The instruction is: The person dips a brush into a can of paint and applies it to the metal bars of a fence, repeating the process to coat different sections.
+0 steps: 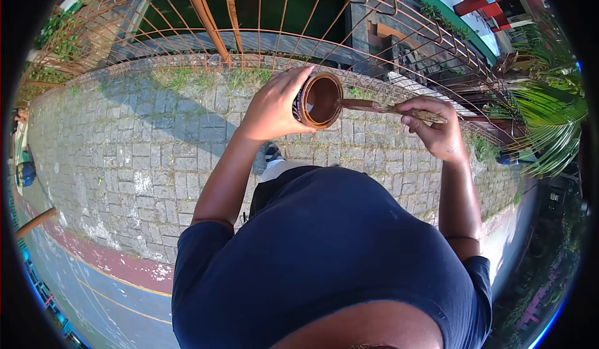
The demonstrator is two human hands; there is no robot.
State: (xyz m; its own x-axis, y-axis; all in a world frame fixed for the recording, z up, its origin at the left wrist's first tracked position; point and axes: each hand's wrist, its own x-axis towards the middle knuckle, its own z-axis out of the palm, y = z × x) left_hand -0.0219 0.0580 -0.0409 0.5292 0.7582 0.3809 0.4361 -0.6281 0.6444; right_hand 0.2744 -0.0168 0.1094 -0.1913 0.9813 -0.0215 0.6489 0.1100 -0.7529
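the left hand point(279, 107) grasps a round brown-rimmed paint can point(322, 101) at upper centre, its mouth tipped into view; the right hand point(435, 126) pinches a brown-coated wooden-handled brush point(380, 107), its tip at the can's right edge.

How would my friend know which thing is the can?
Find the rusty wire fence, then the grey paving just below it in the view. Over the paving, the left hand holds the can. It's round and open with brown inside, unlike the long, thin brush in the right hand.
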